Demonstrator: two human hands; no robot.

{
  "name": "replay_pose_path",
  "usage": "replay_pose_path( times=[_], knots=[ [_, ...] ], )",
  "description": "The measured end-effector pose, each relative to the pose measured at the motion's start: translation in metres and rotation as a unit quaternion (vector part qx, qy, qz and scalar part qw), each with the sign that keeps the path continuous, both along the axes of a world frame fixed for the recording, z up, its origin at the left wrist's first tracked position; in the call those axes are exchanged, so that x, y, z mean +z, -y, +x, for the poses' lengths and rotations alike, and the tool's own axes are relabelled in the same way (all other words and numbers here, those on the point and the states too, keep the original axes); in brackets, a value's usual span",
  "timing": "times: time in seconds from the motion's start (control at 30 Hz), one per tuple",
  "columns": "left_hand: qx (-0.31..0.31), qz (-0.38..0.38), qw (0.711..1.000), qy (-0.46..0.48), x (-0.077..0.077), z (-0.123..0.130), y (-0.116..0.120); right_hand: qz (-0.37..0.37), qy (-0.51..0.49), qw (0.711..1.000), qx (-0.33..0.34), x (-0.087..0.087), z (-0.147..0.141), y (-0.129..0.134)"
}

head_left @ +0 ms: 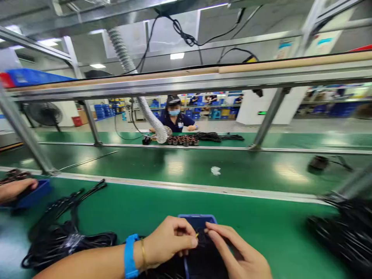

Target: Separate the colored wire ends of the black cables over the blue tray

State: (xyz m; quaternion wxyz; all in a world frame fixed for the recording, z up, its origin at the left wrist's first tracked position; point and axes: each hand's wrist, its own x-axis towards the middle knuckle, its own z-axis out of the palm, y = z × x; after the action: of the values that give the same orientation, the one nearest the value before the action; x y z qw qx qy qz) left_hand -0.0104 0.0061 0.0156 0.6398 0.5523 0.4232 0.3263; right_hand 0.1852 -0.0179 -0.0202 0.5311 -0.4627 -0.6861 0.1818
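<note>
Over a blue bin [198, 220] at the bottom centre, my left hand [171, 240] pinches a small yellow piece [197, 235] between thumb and fingertips. A blue band and a thin gold bangle are on that wrist. My right hand [236, 252] is just right of it, its thumb and index finger brought close together; whatever lies between them is too small to make out. Dark contents fill the bin under both hands, partly hidden by them.
Bundled black cables [69, 244] lie at left, more [334, 236] at right. Another person's hand [19, 190] is over a blue bin [35, 197] at far left. Metal frame posts [269, 116] rise ahead. A masked person [174, 118] sits opposite, behind copper-coloured parts [183, 140].
</note>
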Motion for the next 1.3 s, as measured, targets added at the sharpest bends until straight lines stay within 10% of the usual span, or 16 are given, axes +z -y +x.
replay_pose_path(
  times=[0.7,1.3],
  knots=[
    [-0.051,0.046,0.997,-0.041,0.011,-0.001,0.002,-0.048,0.046,0.993,0.099,0.026,-0.010,0.001],
    [0.061,0.143,0.987,-0.033,0.010,0.000,0.017,-0.127,0.053,0.984,0.111,0.037,-0.009,0.003]
  ],
)
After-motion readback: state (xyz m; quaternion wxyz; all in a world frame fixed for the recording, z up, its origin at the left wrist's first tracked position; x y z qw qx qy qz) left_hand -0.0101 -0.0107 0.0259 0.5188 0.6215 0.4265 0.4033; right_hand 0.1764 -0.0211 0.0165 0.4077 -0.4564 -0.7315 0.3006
